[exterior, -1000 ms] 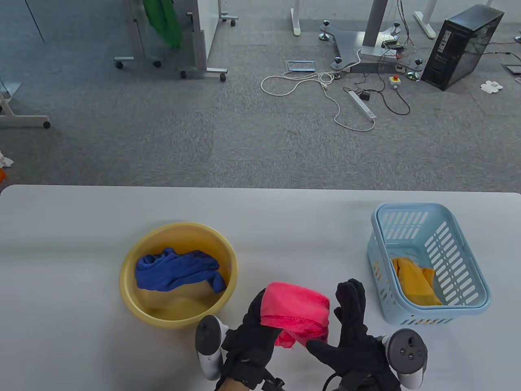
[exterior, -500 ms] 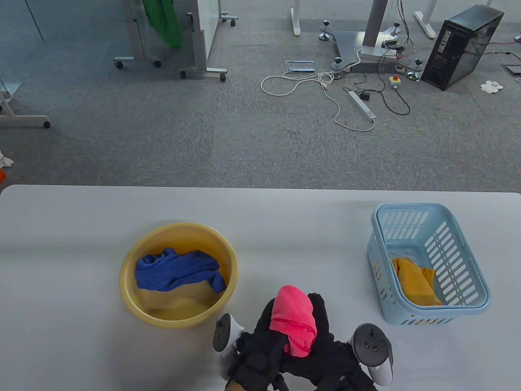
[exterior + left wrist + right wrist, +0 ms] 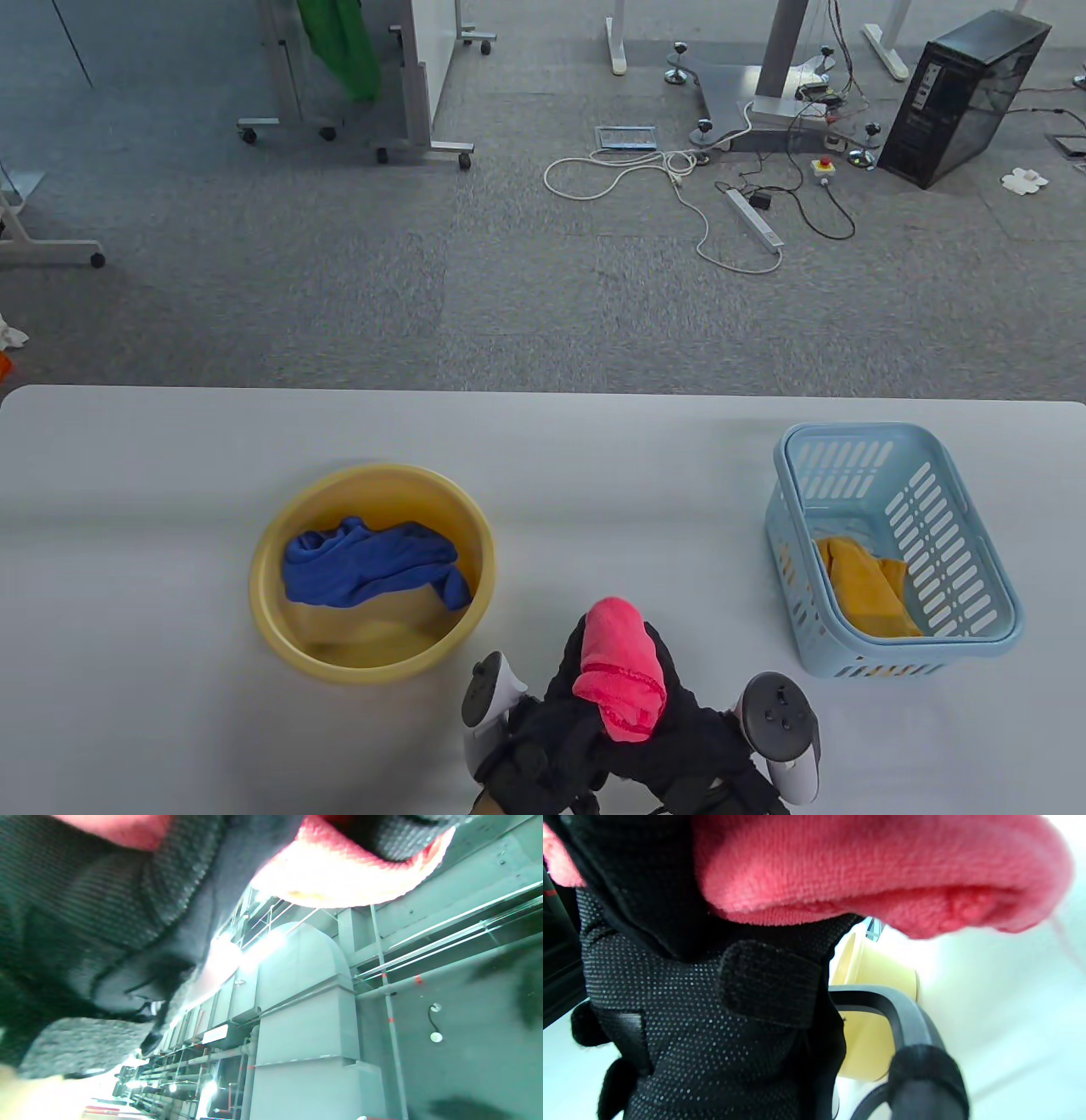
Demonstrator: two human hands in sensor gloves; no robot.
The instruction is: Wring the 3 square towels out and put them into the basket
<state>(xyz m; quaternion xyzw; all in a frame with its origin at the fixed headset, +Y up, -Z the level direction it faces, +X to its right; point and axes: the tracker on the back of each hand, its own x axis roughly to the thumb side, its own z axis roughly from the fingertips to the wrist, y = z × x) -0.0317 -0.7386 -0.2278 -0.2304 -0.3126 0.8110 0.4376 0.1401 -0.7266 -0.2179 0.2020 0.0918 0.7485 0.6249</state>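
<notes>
Here, hands: the left hand (image 3: 543, 734) and the right hand (image 3: 687, 747) meet at 6 o'clock on the table, both clenched round the pink towel (image 3: 619, 671), which stands bunched into a roll between them; a tracker sits on the back of each.
Table: a pale grey table (image 3: 127, 594) with a rounded far corner at 10 o'clock.
Basin: a yellow basin (image 3: 373, 573) at 8 o'clock from the table's middle, just beside the left hand, holds the crumpled blue towel (image 3: 369, 564).
Basket: a light blue slotted basket (image 3: 891, 552) at 4 o'clock, well apart from the hands, holds the orange towel (image 3: 865, 590) against its near wall.
Floor: grey carpet beyond the table's far edge, with a white cable (image 3: 662, 182) and power strip (image 3: 755, 221) at 12 o'clock.
Far room: a black computer tower (image 3: 963, 98) at 1 o'clock; wheeled frames and a green cloth (image 3: 339, 47) at 11 o'clock.
Left wrist view only: the camera looks up past the glove at ceiling ducts and pipes, with an edge of the pink towel (image 3: 339, 878) at the top.
Right wrist view only: close on the towel's fuzzy pile (image 3: 874, 874) pressed against the dotted palm of the left glove, with the basin's outer wall (image 3: 869, 1027) behind.
</notes>
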